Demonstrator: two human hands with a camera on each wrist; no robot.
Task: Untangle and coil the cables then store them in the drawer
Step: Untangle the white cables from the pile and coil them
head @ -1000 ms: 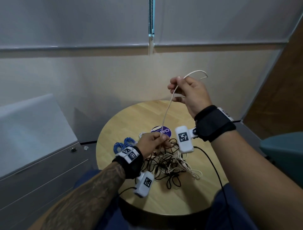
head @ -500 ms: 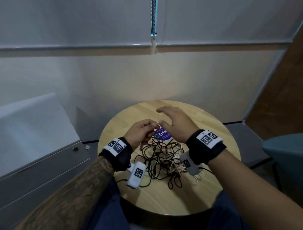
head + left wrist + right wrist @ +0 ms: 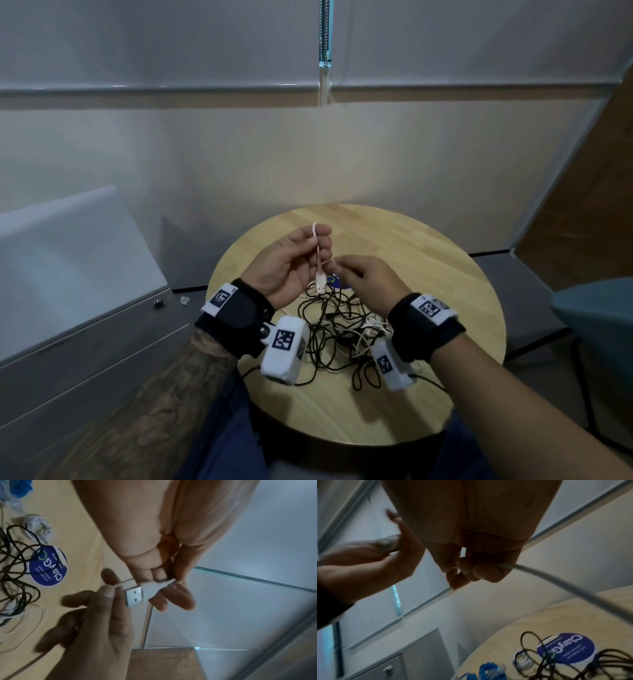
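Observation:
A white USB cable (image 3: pixel 318 253) is held up between both hands over the round wooden table (image 3: pixel 428 260). My left hand (image 3: pixel 318 245) grips it near its end, and the USB plug (image 3: pixel 135 596) sticks out below the fingers (image 3: pixel 173 599). My right hand (image 3: pixel 337 269) pinches the same cable (image 3: pixel 556 585) just beside the plug, and the rest trails away toward the table. Under both wrists lies a tangle of black and white cables (image 3: pixel 339 329).
A grey drawer cabinet (image 3: pixel 85 346) with a round lock stands left of the table. A blue round sticker (image 3: pixel 48 566), a small white coiled cable (image 3: pixel 37 526) and a blue coiled cable (image 3: pixel 488 672) lie on the table's far side. A teal chair (image 3: pixel 596 318) stands at right.
My right hand came down from high above the table to meet the left. The left hand rose from the tangle and now holds the white cable's plug end.

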